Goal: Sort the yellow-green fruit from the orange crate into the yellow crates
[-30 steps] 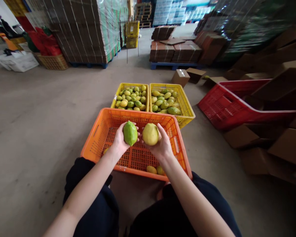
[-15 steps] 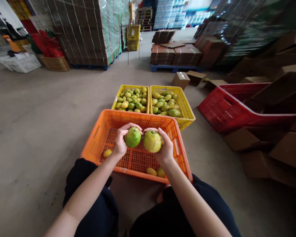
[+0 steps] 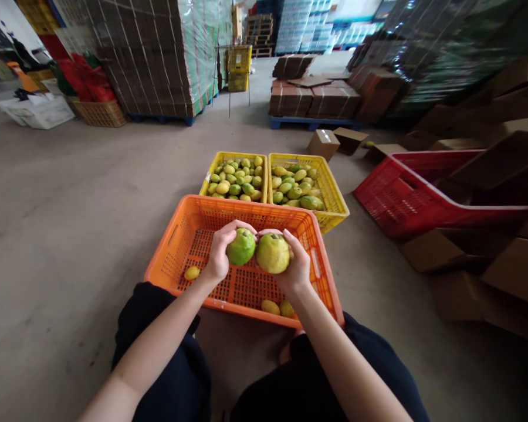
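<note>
My left hand (image 3: 220, 253) is wrapped round a green papaya (image 3: 241, 247), its stem end facing me. Beside it, my right hand (image 3: 297, 261) grips a yellower papaya (image 3: 273, 253). The two fruits are side by side over the orange crate (image 3: 182, 220), with the fingertips of both hands close together behind them. Inside that crate lie a small yellow fruit (image 3: 192, 273) at the left and, by the near wall, another yellow fruit (image 3: 270, 307) and a greenish one (image 3: 287, 308), partly hidden by my right wrist.
Beyond the orange crate stand two yellow crates, the left one (image 3: 267, 176) and the right one (image 3: 338, 196), both full of green and yellow fruit. A red crate (image 3: 387, 196) is to the right among cardboard boxes (image 3: 449, 299). Wrapped pallet stacks (image 3: 141, 58) stand farther back.
The green papaya in my left hand has shifted slightly right and turned a little. My right hand and its papaya have barely moved.
</note>
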